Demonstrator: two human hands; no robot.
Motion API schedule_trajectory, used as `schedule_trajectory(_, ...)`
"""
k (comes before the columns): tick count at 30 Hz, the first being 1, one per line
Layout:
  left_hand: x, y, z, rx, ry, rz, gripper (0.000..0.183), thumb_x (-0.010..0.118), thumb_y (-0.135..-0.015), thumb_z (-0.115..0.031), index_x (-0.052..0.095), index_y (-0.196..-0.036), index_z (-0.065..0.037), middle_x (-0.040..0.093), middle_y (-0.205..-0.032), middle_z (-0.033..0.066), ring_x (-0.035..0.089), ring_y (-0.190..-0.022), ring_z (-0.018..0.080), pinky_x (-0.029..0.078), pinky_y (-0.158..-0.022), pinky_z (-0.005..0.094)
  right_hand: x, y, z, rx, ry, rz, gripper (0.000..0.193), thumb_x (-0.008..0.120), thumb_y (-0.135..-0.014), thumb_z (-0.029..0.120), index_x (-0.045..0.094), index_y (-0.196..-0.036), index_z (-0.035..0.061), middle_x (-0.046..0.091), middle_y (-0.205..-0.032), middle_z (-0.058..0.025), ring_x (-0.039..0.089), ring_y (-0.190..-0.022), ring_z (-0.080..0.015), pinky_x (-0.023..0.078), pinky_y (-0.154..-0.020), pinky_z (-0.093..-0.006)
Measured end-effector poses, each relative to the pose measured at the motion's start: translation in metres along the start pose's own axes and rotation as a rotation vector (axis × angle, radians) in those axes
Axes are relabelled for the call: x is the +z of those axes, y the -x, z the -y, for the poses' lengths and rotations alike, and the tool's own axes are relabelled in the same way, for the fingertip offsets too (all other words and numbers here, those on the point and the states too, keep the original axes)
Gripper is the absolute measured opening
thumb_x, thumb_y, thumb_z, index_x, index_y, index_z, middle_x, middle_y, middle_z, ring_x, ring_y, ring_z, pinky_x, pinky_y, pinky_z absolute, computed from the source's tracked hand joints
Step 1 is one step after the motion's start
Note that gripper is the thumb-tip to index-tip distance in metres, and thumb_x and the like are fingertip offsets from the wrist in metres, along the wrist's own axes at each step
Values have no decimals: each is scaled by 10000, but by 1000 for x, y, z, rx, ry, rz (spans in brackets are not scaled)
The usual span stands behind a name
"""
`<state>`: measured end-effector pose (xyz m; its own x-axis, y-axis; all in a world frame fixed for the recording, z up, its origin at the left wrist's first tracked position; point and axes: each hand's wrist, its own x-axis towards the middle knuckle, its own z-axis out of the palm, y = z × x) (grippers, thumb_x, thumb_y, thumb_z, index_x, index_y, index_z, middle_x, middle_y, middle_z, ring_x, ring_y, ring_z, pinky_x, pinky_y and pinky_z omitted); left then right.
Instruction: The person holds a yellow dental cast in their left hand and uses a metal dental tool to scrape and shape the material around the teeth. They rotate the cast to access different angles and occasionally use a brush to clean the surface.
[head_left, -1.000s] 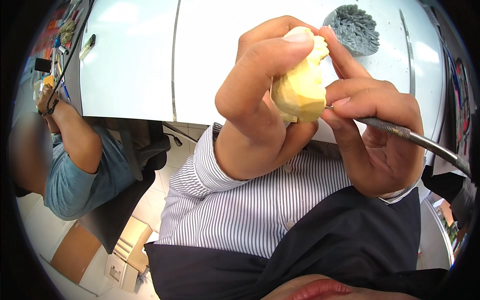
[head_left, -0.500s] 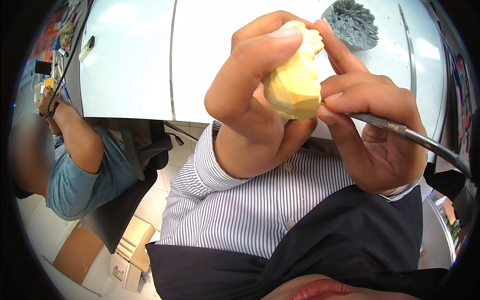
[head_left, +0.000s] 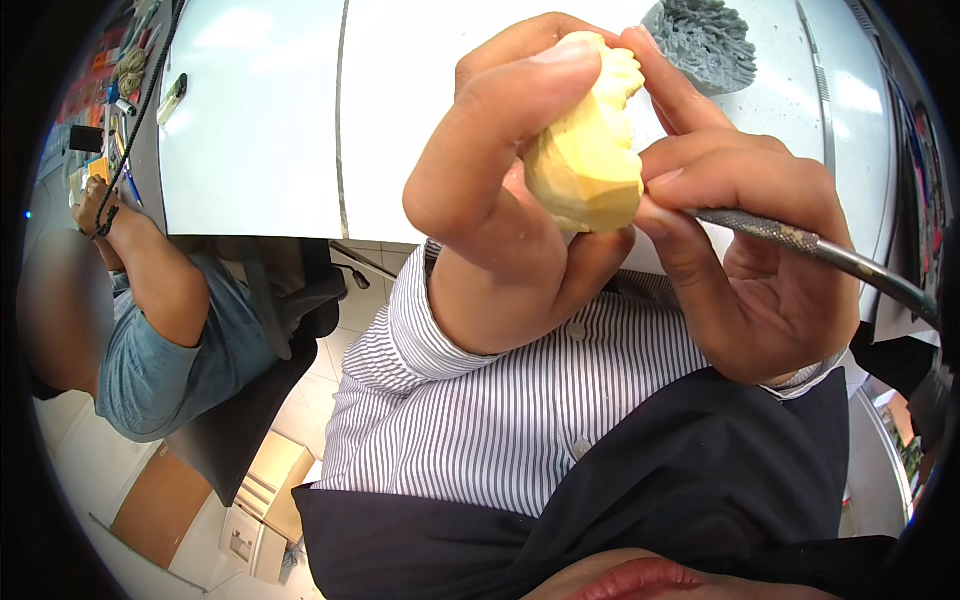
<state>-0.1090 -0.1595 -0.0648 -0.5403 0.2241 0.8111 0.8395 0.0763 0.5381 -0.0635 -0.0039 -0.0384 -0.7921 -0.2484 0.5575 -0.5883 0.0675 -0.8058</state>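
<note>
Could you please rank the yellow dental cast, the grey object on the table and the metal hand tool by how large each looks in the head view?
1. Yellow dental cast, though being held near the camera enlarges it.
2. Metal hand tool, long but thin, partly hidden in the right hand.
3. Grey object, farther off and cut by the frame, so its rank is unsure.

Brown cardboard boxes point(head_left: 265, 490) with pale labels stand on the floor just beside the black office chair point(head_left: 250, 400), below its seat.

head camera looks down, hands close.
</note>
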Motion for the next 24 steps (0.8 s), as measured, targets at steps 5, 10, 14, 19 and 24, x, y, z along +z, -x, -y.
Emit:
schedule_trajectory(5, 2, -2, -4, -56, 49, -17, 726, 667, -780, -157, 112, -1222, 1, 412, -1136, 309, 534, -1002, 306, 468, -861, 347, -1, -1, -3, -49, 15, 21, 198, 540, -797, -107, 465, -978, -78, 570, -869, -197, 556, -1011, -354, 329, -976, -569)
schedule_trajectory(10, -6, -7, -4, -56, 33, 85, 714, 653, -789, -154, 105, -1222, -4, 408, -1136, 315, 529, -1007, 309, 464, -866, 352, 8, -11, 4, -86, 54, -37, 200, 543, -793, -108, 469, -977, -81, 568, -864, -197, 576, -969, -324, 330, -972, -576)
schedule_trajectory(14, -15, -4, 7, 10, 6, 145, 710, 648, -792, -156, 103, -1222, -8, 410, -1134, 318, 527, -1011, 309, 464, -864, 356, -2, -8, 3, -52, -1, 33, 200, 546, -788, -111, 473, -972, -84, 567, -853, -191, 592, -914, -283, 331, -965, -586)
schedule_trajectory(19, -3, -4, 5, 49, 141, 55, 723, 652, -789, -174, 98, -1224, -8, 409, -1134, 318, 524, -1015, 313, 466, -862, 358, -3, -1, -6, -90, 16, 30, 199, 544, -782, -122, 477, -966, -84, 567, -836, -189, 599, -887, -258, 337, -958, -591)
schedule_trajectory(24, -20, 0, 16, 73, -7, 174, 755, 664, -778, -203, 92, -1226, 2, 384, -1150, 309, 523, -1017, 321, 466, -867, 360, 3, -7, 3, -88, 30, -21, 194, 542, -776, -133, 485, -954, -80, 570, -822, -188, 604, -851, -235, 335, -954, -600)
